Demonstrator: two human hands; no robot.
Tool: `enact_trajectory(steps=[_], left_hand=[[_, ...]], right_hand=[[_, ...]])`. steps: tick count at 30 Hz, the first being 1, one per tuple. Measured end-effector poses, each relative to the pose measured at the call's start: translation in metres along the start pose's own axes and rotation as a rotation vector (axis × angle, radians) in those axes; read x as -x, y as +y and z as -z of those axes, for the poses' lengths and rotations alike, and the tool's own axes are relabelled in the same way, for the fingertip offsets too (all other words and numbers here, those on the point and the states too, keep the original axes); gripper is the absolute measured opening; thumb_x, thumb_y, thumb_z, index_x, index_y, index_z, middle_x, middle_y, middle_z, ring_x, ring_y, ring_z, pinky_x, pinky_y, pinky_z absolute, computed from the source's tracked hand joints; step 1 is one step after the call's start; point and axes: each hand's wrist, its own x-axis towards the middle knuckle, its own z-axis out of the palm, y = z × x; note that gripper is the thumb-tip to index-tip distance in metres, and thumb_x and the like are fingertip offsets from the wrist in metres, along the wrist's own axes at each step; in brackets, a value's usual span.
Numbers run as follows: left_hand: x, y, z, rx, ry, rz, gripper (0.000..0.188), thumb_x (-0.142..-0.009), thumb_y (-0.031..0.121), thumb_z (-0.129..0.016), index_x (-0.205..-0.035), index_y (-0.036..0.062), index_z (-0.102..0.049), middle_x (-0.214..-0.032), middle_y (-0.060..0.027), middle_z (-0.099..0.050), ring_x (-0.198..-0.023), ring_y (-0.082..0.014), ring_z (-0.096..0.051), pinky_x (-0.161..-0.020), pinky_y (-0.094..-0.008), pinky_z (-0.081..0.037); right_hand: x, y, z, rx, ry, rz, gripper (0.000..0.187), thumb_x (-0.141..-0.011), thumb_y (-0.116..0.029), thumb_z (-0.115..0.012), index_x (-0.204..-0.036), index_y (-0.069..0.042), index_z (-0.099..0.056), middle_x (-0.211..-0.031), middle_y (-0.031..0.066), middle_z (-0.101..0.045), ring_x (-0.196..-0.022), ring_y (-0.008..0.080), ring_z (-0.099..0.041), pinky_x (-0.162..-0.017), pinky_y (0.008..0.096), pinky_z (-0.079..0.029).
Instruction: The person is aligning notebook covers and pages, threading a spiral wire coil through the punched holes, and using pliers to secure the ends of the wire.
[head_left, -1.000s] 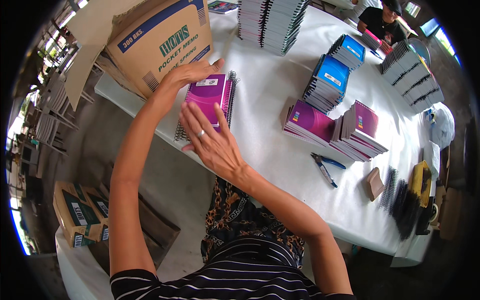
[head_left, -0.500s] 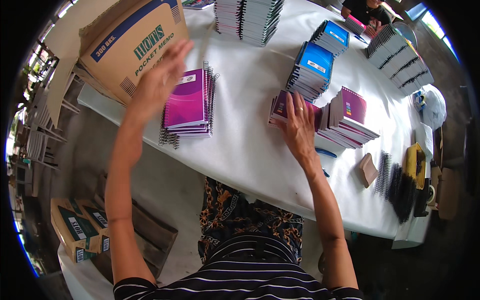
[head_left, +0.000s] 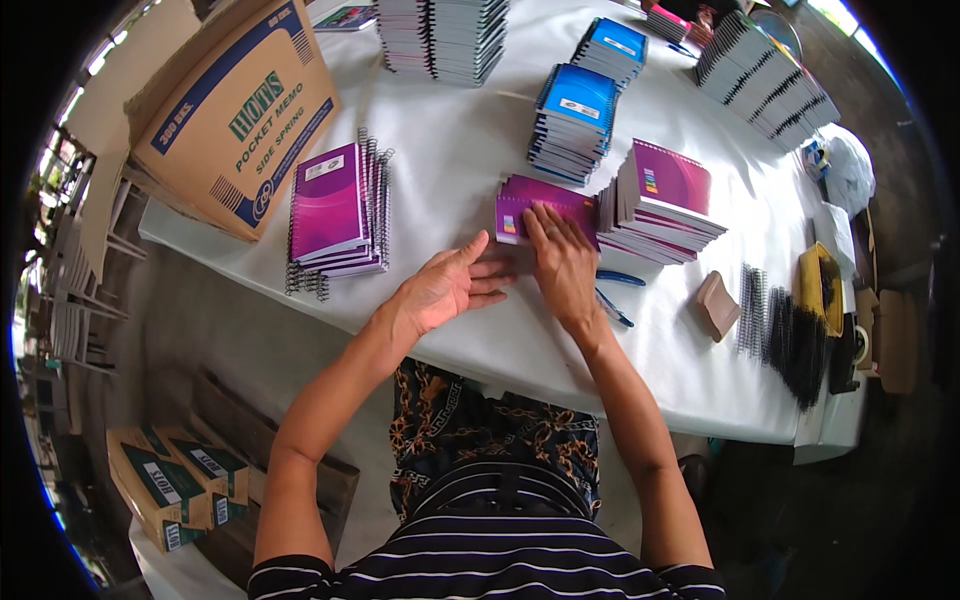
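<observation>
My right hand [head_left: 560,255] lies palm down on a low stack of purple-covered memo pads [head_left: 513,222], its fingers across the top cover; its thumb is mostly hidden. My left hand [head_left: 450,283] hovers near the table's front edge, palm turned to the right, fingers apart and holding nothing. It is just left of the right hand. Farther left sits a stack of purple spiral memo pads [head_left: 327,205], with wire coils sticking out at its sides. To the right of my right hand rises a taller stack of purple pads [head_left: 672,180], punched holes along the top one's edge.
Blue-handled pliers [head_left: 622,277] lie near my right wrist. Beyond are blue spiral pads [head_left: 580,95] and tall notebook stacks [head_left: 440,40]. A cardboard box [head_left: 245,125] stands left. A brown curved block [head_left: 717,305], black coils [head_left: 797,360] and a yellow tray [head_left: 822,285] lie right.
My left hand has moved from beside the box and left stack, rightward and nearer, to beside my right hand. My right hand stays on the low stack, its fingers bent more. The view has shifted slightly.
</observation>
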Motion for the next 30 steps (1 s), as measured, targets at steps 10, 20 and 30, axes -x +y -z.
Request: enact_trajectory(steps=[10, 20, 30], left_hand=[[0.014, 0.008, 0.003, 0.221, 0.007, 0.075, 0.076, -0.096, 0.050, -0.060, -0.149, 0.0016, -0.034, -0.144, -0.0203, -0.048, -0.130, -0.0320, -0.052, -0.108, -0.0494, -0.044], [0.039, -0.006, -0.030, -0.659, -0.285, -0.404, 0.074, -0.096, 0.020, -0.064, -0.155, 0.0010, -0.023, -0.140, -0.0194, -0.054, -0.133, -0.0257, -0.050, -0.114, -0.0426, -0.037], [0.024, -0.044, -0.050, -0.580, 0.033, -0.654, 0.116, -0.075, 0.034, -0.084, -0.159, 0.0096, -0.009, -0.152, -0.0217, -0.041, -0.144, -0.0320, -0.036, -0.116, -0.0446, -0.031]], right_hand=[[-0.014, 0.002, 0.021, -0.154, 0.029, -0.001, 0.042, -0.081, -0.005, -0.066, -0.124, -0.006, -0.065, -0.127, 0.0125, -0.065, -0.120, 0.0278, -0.062, -0.097, 0.0376, -0.053], [0.067, -0.013, 0.093, -1.140, 0.088, -0.571, 0.075, -0.075, -0.024, -0.085, -0.135, -0.001, -0.048, -0.130, 0.0114, -0.057, -0.124, 0.0235, -0.053, -0.106, 0.0381, -0.042], [0.084, -0.039, 0.063, -1.267, -0.042, -0.698, 0.025, -0.084, -0.005, -0.076, -0.097, -0.004, -0.055, -0.100, 0.0042, -0.065, -0.090, 0.0120, -0.058, -0.082, 0.0265, -0.046]])
